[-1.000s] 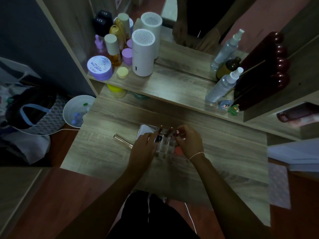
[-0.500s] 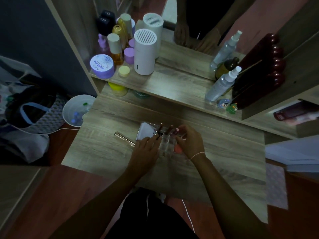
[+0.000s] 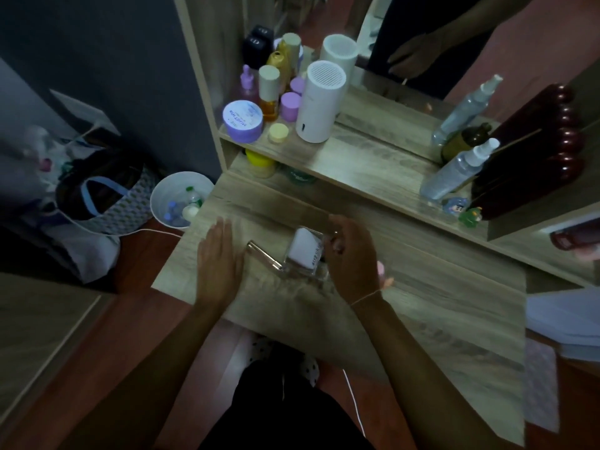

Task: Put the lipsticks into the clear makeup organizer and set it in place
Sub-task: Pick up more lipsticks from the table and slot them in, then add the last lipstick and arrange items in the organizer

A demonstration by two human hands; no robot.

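The clear makeup organizer (image 3: 319, 272) stands on the wooden desk (image 3: 438, 306), mostly hidden under my right hand (image 3: 352, 261), which is curled over its right side and grips it. The lipsticks in it are covered by that hand; only a small tip (image 3: 336, 234) shows by my fingers. A white flat box (image 3: 303, 251) lies against the organizer's left. A slim metallic tube (image 3: 263, 256) lies on the desk to the left of it. My left hand (image 3: 219, 263) is flat with fingers spread, just left of the tube, holding nothing.
The raised shelf behind holds a white cylinder device (image 3: 319, 100), a purple jar (image 3: 243, 120), bottles, two spray bottles (image 3: 454, 172) and a dark red case (image 3: 532, 151). A mirror stands behind. On the floor at the left are a white bin (image 3: 177, 198) and a bag (image 3: 100, 196). Pink items (image 3: 382, 271) lie by my right wrist.
My left hand has let go of the organizer and moved left past the tube, now open. My right hand stays on the organizer. The camera has shifted closer.
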